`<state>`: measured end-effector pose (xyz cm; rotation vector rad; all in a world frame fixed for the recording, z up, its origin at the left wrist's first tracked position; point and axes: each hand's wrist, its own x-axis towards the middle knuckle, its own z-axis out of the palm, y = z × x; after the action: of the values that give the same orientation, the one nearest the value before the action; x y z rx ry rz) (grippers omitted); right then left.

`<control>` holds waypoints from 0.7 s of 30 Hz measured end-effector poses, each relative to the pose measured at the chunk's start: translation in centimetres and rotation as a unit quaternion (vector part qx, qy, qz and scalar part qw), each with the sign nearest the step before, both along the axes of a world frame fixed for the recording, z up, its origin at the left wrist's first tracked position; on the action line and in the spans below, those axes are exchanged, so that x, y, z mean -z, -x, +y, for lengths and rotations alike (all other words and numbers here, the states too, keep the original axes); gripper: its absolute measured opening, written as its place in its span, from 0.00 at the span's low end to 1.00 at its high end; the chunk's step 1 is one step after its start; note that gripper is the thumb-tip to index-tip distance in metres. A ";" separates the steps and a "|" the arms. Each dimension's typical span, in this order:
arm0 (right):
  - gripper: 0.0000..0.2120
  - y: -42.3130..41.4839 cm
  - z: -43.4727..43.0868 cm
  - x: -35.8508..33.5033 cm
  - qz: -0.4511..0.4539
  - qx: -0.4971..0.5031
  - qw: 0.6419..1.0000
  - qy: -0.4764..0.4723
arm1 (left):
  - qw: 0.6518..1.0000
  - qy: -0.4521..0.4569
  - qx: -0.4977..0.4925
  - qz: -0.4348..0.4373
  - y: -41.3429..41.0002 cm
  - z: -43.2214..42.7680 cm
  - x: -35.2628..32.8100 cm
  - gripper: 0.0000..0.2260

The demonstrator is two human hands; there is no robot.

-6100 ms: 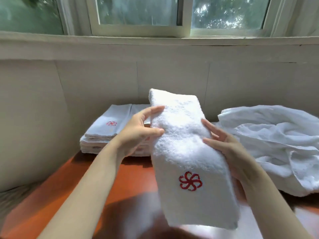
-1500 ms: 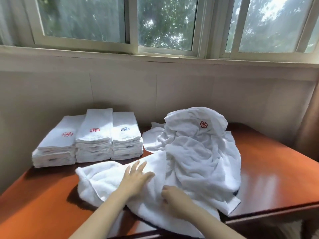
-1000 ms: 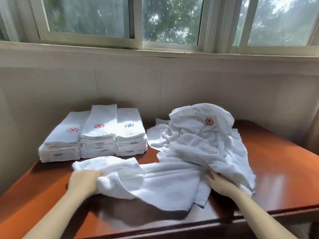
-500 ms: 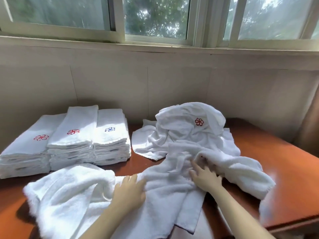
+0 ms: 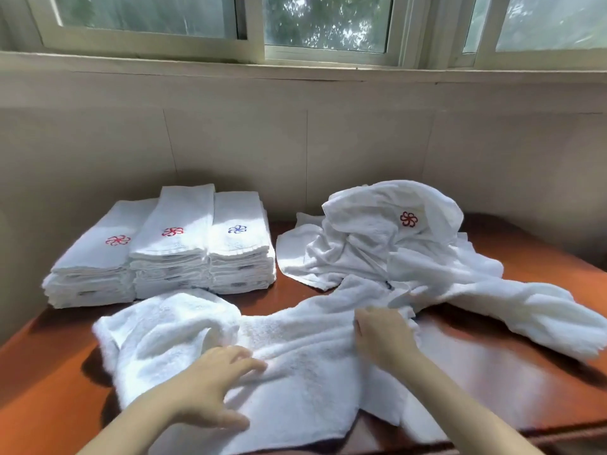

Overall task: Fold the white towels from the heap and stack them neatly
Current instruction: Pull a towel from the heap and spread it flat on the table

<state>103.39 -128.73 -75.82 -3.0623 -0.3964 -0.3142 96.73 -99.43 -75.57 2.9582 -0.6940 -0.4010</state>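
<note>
A rumpled white towel [image 5: 295, 349] lies spread across the front of the wooden table [image 5: 525, 382]. My left hand [image 5: 213, 385] rests flat on its near part, fingers apart. My right hand [image 5: 382, 334] pinches the towel's far right edge, fingers curled into the cloth. Behind it, the heap of unfolded white towels [image 5: 394, 251] shows a red flower emblem and trails off to the right. Three stacks of folded towels [image 5: 170, 254] stand side by side at the back left, two with red emblems, one with blue.
A pale wall [image 5: 295, 142] with a window sill [image 5: 295, 65] runs right behind the table. The table's front edge is just below my forearms; its right corner falls away at the far right.
The towel has been pulled further out of the heap and toward the left front. My right hand has closed on its edge; my left hand stays pressed on it.
</note>
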 end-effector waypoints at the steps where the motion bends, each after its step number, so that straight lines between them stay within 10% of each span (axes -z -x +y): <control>1: 0.13 2.0 2.2 0.5 0.041 -0.075 0.996 -0.021 | 1.000 -0.014 -0.001 0.012 0.3 0.7 -0.3 0.38; 9: 0.44 8.7 8.4 2.4 0.225 -0.237 0.943 0.058 | 0.967 -0.151 -0.165 0.126 6.0 9.1 -1.5 0.53; 15: 0.09 9.6 8.2 3.1 -0.020 -0.269 0.963 0.017 | 0.949 -0.159 -0.250 0.105 7.9 12.1 -1.7 0.48; 18: 0.18 8.5 7.0 1.6 -0.055 -0.164 0.984 0.037 | 0.942 -0.200 -0.264 0.047 8.1 13.1 -2.6 0.29; 21: 0.04 4.9 5.7 -1.9 -0.015 0.006 0.995 0.101 | 0.917 -0.219 -0.322 -0.086 7.1 14.7 -5.0 0.13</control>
<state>98.49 -123.04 -73.95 -3.2622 -0.4367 -0.3413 89.68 -84.77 -70.53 3.4101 0.4483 -0.2591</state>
